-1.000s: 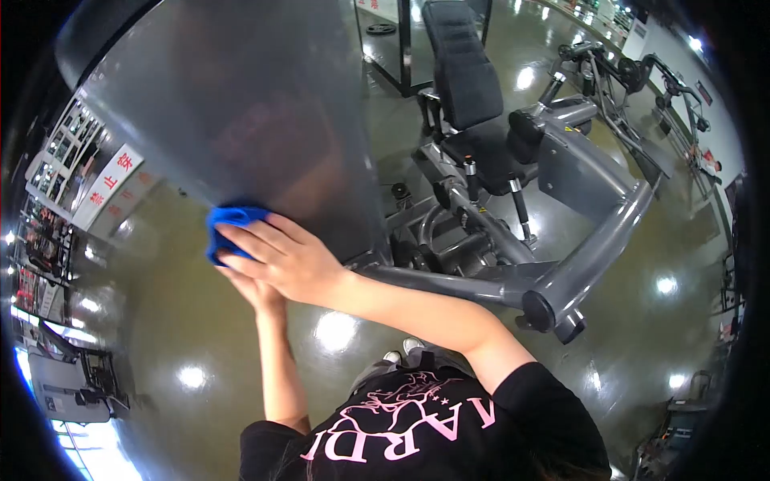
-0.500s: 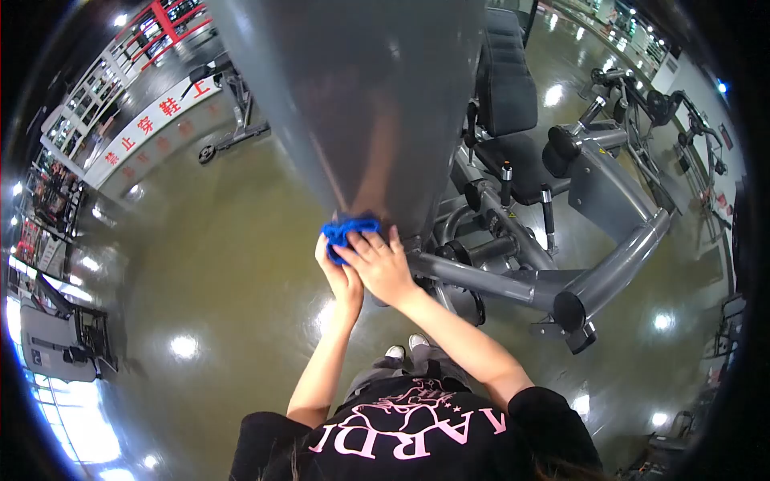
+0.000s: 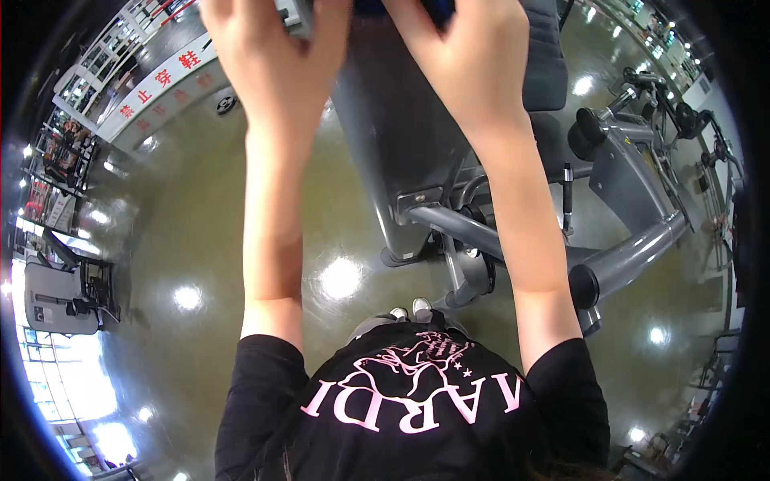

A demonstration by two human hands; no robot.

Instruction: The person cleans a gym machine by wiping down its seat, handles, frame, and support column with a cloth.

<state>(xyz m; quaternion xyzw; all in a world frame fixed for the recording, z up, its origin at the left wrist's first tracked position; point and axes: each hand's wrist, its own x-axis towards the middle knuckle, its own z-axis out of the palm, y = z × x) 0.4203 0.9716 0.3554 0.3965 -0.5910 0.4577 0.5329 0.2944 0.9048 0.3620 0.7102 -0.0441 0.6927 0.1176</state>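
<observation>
My left hand (image 3: 269,48) is raised at the top edge of the head view, with its fingers cut off by the frame. My right hand (image 3: 481,60) is up beside it, thumb toward the middle, fingertips also out of frame. A blue cloth (image 3: 369,7) shows as small patches between the hands and inside the right thumb; most of it is out of view. Its left end is close to the left thumb, but the grip there is hidden. Behind and below the hands stands the smooth dark grey panel (image 3: 393,120) of an exercise machine.
Thick grey machine tubes (image 3: 638,252) with round end caps reach out at the right. A black padded seat (image 3: 549,148) is behind the right forearm. Glossy olive floor (image 3: 192,216) lies to the left. A grey machine (image 3: 60,297) stands at the far left.
Both hands have moved up from the panel's lower end to the top of the view and spread apart. The blue cloth has gone up with them. The view has shifted slightly.
</observation>
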